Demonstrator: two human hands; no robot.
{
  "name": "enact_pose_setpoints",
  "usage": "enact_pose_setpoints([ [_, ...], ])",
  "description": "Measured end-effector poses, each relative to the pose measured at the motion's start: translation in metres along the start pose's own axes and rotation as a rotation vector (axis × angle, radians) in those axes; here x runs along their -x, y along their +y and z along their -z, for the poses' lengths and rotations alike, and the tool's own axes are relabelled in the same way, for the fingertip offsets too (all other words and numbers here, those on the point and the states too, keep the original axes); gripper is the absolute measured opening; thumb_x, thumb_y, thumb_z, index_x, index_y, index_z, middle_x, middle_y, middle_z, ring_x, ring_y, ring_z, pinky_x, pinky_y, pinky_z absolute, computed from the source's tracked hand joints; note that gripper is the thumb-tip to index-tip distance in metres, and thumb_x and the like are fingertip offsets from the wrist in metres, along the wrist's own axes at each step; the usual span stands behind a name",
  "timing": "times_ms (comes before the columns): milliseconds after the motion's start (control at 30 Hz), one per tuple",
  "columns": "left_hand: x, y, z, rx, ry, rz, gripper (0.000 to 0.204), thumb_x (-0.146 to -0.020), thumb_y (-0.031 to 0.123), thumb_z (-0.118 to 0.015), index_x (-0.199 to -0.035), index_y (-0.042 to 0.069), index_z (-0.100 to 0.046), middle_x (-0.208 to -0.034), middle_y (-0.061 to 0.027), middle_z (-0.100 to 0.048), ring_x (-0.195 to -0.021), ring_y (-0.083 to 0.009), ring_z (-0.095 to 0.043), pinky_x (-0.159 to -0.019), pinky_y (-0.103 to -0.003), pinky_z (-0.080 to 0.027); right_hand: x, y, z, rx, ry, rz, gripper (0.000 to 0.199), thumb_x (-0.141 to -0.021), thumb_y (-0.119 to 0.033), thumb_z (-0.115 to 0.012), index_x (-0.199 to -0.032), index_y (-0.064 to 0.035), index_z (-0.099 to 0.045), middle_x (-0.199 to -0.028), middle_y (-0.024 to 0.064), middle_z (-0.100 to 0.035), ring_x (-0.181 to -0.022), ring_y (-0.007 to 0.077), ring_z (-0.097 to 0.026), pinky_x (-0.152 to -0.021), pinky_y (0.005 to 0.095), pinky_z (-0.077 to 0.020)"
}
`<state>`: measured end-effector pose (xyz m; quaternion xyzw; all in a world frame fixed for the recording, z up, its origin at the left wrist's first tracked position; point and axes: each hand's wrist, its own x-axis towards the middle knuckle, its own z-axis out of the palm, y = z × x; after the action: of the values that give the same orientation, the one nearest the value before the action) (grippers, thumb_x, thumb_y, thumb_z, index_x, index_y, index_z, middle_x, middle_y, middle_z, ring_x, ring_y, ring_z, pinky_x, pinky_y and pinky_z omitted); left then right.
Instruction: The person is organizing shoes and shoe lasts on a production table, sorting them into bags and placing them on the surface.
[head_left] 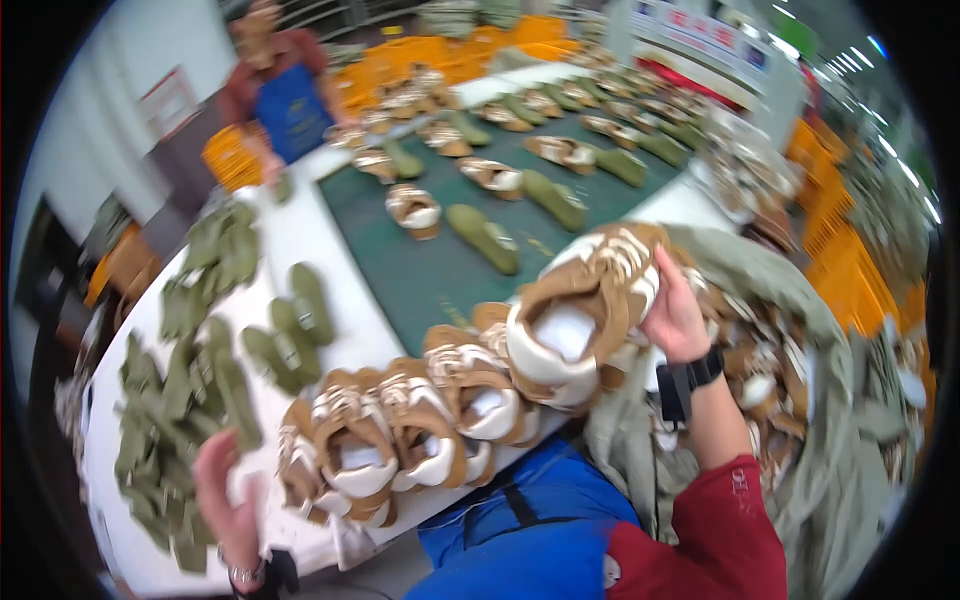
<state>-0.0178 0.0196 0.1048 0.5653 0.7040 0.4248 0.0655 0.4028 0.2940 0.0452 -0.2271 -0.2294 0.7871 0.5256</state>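
My right hand (pixel 676 310) grips a brown and white sneaker (pixel 585 305), held up over the near end of the belt with its opening toward me. Empty and slightly blurred, my left hand (pixel 228 495) hovers over the table's left side with fingers apart. Close to it lies a loose heap of olive-green insoles (pixel 165 430), and a few more insoles (pixel 290 335) rest just beyond. Several matching sneakers (pixel 355 440) stand side by side along the table's near edge, between my hands.
Sneakers (pixel 493 176) and green insoles (pixel 482 238) lie in rows on a dark green belt (pixel 365 245). A cloth-lined container of shoes (pixel 765 375) stands at my right. Orange crates (pixel 850 265) line the far right. A person in a blue apron (pixel 290 110) stands across, at the far left.
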Motion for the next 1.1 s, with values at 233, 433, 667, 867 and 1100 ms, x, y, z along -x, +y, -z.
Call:
enact_pose_setpoints([
  [233,-0.057,0.093,-0.107,0.044,-0.721,-0.573,0.053,-0.072,0.023,-0.070,-0.116,0.005,-0.046,-0.133,-0.0236,-0.029,-0.115,-0.0411,-0.041,-0.095,-0.040,-0.038,-0.006,0.076,-0.050,-0.026,-0.143,-0.415,0.044,-0.094,-0.037,-0.039,-0.124,-0.0060,-0.043,-0.121,0.0092,-0.053,-0.110,0.0238,-0.051,-0.092,0.0410,-0.0423],
  [433,-0.108,0.057,-0.131,0.134,-0.772,-0.419,0.031,-0.071,0.022,-0.074,-0.083,0.002,-0.053,-0.125,-0.0191,-0.045,-0.097,-0.0284,-0.057,-0.080,-0.034,-0.047,-0.017,0.048,-0.017,0.219,-0.109,-0.228,0.042,-0.093,-0.027,-0.044,-0.129,-0.0061,-0.035,-0.117,0.0136,-0.051,-0.103,0.0239,-0.053,-0.083,0.0355,-0.0465],
  [667,-0.237,-0.060,-0.182,-0.268,-0.631,-0.032,0.044,-0.074,0.025,-0.066,-0.108,-0.001,-0.053,-0.088,-0.0217,-0.060,-0.083,-0.0316,-0.060,-0.074,-0.036,-0.047,-0.002,-0.004,0.068,0.526,0.364,0.234,0.029,-0.088,-0.014,-0.051,-0.115,-0.0035,-0.048,-0.083,0.0047,-0.059,-0.067,0.0084,-0.055,-0.057,0.0186,-0.0447],
  [867,-0.337,-0.196,-0.215,-0.569,-0.296,0.109,0.053,-0.071,0.027,-0.068,-0.114,0.001,-0.049,-0.101,-0.0222,-0.055,-0.095,-0.0354,-0.055,-0.083,-0.039,-0.045,-0.003,0.001,0.179,0.902,0.591,0.292,0.020,-0.089,-0.015,-0.051,-0.105,-0.0032,-0.053,-0.077,-0.0001,-0.056,-0.063,0.0040,-0.049,-0.057,0.0168,-0.0419],
  [1100,-0.349,-0.231,-0.221,-0.978,-0.688,0.476,0.070,-0.072,0.040,-0.064,-0.128,0.009,-0.037,-0.114,-0.0228,-0.052,-0.105,-0.0347,-0.053,-0.090,-0.041,-0.043,-0.016,0.036,0.259,1.145,0.632,0.360,0.014,-0.089,-0.009,-0.049,-0.093,0.0017,-0.056,-0.080,0.0009,-0.055,-0.073,0.0078,-0.050,-0.067,0.0208,-0.0404],
])
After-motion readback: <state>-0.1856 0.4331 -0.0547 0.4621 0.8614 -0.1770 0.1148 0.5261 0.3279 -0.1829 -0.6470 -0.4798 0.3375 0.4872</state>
